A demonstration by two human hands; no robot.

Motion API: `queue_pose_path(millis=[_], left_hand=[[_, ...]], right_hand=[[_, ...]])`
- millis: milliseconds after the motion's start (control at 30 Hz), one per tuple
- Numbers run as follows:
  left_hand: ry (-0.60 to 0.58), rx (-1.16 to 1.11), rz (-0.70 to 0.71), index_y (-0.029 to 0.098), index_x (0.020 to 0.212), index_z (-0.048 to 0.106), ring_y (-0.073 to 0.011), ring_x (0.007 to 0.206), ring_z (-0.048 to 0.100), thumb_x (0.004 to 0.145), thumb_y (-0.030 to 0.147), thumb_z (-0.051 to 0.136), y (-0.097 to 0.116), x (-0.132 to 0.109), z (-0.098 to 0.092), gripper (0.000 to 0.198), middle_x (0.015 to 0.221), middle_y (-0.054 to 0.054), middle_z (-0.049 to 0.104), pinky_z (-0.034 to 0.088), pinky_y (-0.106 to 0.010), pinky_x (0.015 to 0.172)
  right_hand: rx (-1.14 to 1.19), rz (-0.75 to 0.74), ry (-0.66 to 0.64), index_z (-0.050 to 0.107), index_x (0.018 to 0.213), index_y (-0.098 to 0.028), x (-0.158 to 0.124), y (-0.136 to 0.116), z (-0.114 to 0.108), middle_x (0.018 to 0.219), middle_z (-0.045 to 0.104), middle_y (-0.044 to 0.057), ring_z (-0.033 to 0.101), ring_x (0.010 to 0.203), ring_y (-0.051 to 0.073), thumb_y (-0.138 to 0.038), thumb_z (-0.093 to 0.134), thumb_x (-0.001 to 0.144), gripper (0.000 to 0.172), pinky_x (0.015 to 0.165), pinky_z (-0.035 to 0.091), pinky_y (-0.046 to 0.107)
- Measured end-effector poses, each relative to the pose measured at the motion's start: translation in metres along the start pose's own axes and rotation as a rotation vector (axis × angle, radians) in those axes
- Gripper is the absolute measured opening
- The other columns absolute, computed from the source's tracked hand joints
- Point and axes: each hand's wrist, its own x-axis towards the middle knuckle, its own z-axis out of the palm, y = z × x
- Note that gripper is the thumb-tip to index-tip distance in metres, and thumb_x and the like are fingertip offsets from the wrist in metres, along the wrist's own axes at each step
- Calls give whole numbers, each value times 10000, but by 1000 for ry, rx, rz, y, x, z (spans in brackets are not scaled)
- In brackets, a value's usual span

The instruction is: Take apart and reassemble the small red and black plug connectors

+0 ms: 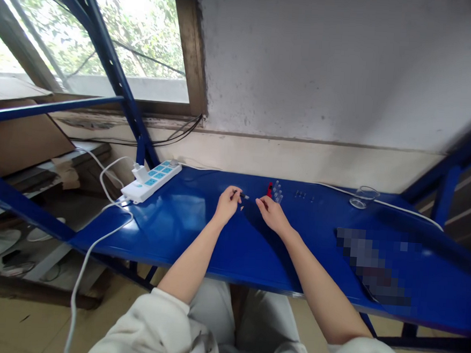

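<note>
Over the middle of the blue table, my left hand (229, 202) is closed on a small dark stick-like object (243, 196) with a pale tip that points right. My right hand (271, 211) is just to the right of that tip, thumb and fingers pinched together; whatever it may hold is too small to make out. Behind my right hand stand a small red object (270, 189) and several clear little tubes (277, 192). A tiny pale piece (242, 208) shows just beneath the dark object.
A white power strip (151, 182) with a plug and cable lies at the table's back left. Small clear pieces (301, 194) and a clear round container (358, 203) are at the back right. A blurred dark flat object (374, 267) lies right on the blue table (175, 237).
</note>
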Motion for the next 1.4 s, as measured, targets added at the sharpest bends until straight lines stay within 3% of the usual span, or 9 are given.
queue_pose_path(millis=[133,300,500,1167,1400], left_hand=[[-219,-330,-52,163,910,479,-25,327,401,823,281,433,8,-7,13,154,642,30,520,279,-161,363],[-315,-429,-93,155,924,470,-35,338,467,804,323,485,15,-9,12,207,692,8,562,235,-151,325],[-298,-462,-93,156,929,474,-48,340,490,788,360,508,15,-8,11,250,711,3,576,244,-158,322],[-235,-464,-129,151,927,428,-57,344,497,790,395,498,11,-7,12,289,716,-12,608,246,-166,333],[-207,-381,-120,157,860,424,-66,312,478,813,402,448,11,-8,13,250,606,3,586,218,-164,331]], right_hand=[[257,94,-12,485,707,-196,2,-3,8,570,522,-12,488,528,117,-573,215,840,482,557,370,229],[462,152,36,423,581,-194,5,-1,11,467,420,-32,390,430,94,-635,268,789,512,457,331,219],[562,101,76,472,620,-182,6,-2,10,487,421,-36,356,413,74,-598,379,772,453,421,297,209],[194,-120,140,523,773,-184,0,-1,0,597,493,-17,424,496,94,-433,346,851,315,510,322,212],[156,-139,144,534,786,-183,0,-2,1,584,495,-16,431,484,95,-420,329,863,322,514,328,212]])
